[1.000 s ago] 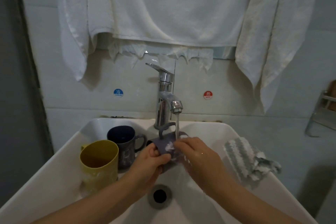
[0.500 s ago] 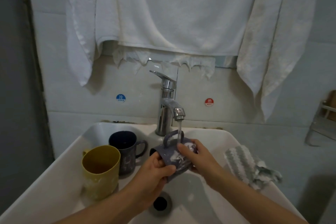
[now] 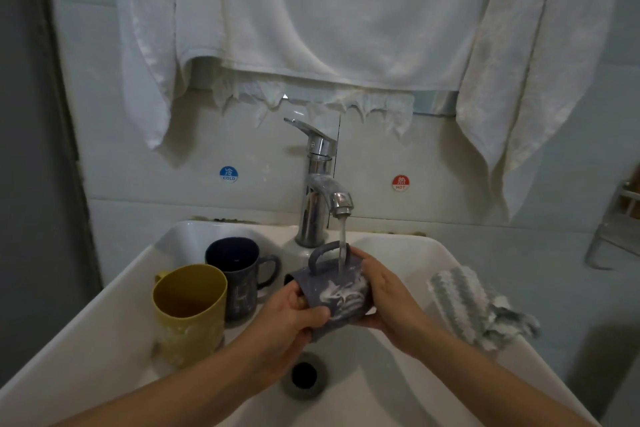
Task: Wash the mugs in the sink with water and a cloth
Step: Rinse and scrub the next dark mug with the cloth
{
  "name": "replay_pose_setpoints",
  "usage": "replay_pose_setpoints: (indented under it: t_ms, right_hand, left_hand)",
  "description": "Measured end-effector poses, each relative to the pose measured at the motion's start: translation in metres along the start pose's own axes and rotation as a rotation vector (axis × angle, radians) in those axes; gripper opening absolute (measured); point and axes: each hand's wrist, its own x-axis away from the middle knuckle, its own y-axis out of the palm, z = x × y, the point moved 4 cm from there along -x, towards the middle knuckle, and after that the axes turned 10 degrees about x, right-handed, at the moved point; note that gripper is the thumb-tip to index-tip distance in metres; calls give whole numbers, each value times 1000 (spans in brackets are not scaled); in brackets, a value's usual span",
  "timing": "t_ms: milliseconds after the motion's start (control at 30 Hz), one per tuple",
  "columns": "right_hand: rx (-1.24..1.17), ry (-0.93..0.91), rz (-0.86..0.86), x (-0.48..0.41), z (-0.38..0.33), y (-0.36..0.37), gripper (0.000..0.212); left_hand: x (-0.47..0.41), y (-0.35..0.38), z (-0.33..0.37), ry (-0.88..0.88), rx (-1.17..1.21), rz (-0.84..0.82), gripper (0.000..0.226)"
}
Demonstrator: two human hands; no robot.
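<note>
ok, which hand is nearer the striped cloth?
Right. The right hand holds the base end of the grey mug, just left of the striped cloth; the left hand holds its mouth end, farther left.

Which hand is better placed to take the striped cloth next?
Probably the right hand: the striped cloth lies on the right rim of the sink, near it, while the left hand grips the grey mug.

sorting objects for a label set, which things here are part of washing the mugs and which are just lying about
Part of the job: grey mug, gripped by the left hand and right hand under the running tap; yellow mug and dark blue mug standing in the sink; striped cloth on its rim.

Just there: white towels, cold sticker, hot sticker, metal rack.
</note>
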Motion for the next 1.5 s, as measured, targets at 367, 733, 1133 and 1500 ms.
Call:
replay_pose_setpoints:
  t_ms: [367, 733, 1133, 1500]
  right_hand:
    - [-21, 43, -17, 2, 6, 9, 30]
    - [-87, 81, -18, 1, 9, 15, 36]
    - [107, -19, 41, 8, 0, 18, 39]
    - [201, -127, 104, 3, -1, 18, 47]
  left_hand:
    - [-8, -14, 0, -126, -99, -65, 69]
    - [-8, -17, 9, -132, -84, -128, 49]
    - [-7, -13, 5, -87, -121, -103, 51]
    - [-7, -6, 6, -34, -192, -98, 54]
